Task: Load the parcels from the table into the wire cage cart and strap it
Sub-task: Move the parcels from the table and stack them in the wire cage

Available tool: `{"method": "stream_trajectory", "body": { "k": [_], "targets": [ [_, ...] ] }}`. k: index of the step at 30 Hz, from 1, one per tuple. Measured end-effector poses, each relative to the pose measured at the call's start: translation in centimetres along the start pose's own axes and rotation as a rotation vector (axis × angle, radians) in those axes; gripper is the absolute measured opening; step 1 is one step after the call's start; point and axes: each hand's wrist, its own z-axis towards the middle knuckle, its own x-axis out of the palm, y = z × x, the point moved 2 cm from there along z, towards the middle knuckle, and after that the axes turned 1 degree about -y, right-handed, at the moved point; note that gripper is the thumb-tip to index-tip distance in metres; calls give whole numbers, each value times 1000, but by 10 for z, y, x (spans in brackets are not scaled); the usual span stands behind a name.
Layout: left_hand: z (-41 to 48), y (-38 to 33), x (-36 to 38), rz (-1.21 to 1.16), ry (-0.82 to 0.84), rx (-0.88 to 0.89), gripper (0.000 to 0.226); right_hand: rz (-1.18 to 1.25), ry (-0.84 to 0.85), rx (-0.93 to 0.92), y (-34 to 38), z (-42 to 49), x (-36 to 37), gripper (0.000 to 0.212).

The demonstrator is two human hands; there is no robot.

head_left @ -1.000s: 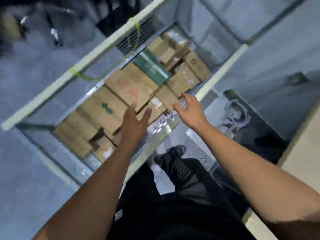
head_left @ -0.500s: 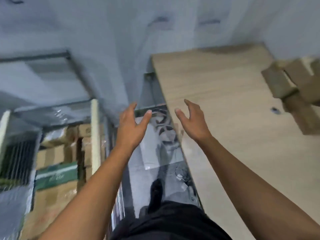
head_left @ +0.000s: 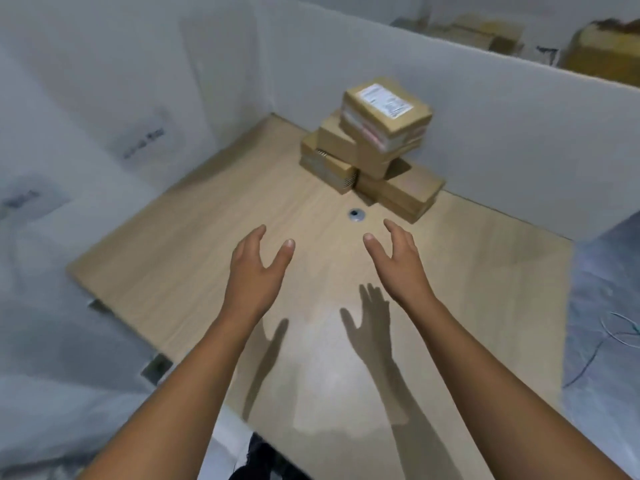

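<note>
A pile of several brown cardboard parcels [head_left: 372, 154] stands at the far side of the wooden table [head_left: 194, 258], against a white partition. The top parcel [head_left: 386, 107] carries a white label and sits tilted. My left hand [head_left: 258, 268] and my right hand [head_left: 398, 259] hover over the table's middle, palms facing each other, fingers spread and holding nothing. Both are well short of the pile. The wire cage cart is out of view.
White partition walls [head_left: 502, 133] close off the table at the back and left. A small round grey grommet [head_left: 356, 214] sits in the tabletop just before the pile. More boxes [head_left: 606, 53] lie beyond the partition. Loose cables [head_left: 620, 330] trail on the floor at right.
The view has swung from the loaded cage cart round to the table. Both hands left the cart's parcels and now reach out empty over the tabletop toward the pile.
</note>
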Motion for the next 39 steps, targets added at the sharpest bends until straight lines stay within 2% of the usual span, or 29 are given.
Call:
{"method": "stream_trajectory", "body": {
  "k": [5,10,17,21,24,27,30,32,34,37,39],
  "targets": [
    [88,-45,34,-22,91,88,71,73,-155,40,10,62,-35,66],
    [198,-78,73,-66,180,121,81,212,-246,185,10,131,-46,71],
    [355,-106,141,-153,251,80,92,276,-362,321,13,241,-34,83],
    [408,-122,185,-211,313,41,90,168,-384,281,14,287,-20,84],
    [429,-128,204,-253,418,11,85,296,-329,316,13,309,-11,75],
    [426,-128,210,-306,453,38,71,446,-278,296,14,313,-6,60],
    [387,-114,202,-404,302,31,55,466,-326,252,9,289,-1,74],
    [345,-94,188,-497,206,23,53,411,-393,182,9,258,3,83],
    [300,-72,169,-605,163,-29,52,377,-425,95,15,225,5,80],
    [231,-41,132,-736,114,-130,47,365,-369,13,21,177,9,69],
    [179,-29,102,-760,116,-131,47,356,-324,-19,26,139,12,65]
  ]
}}
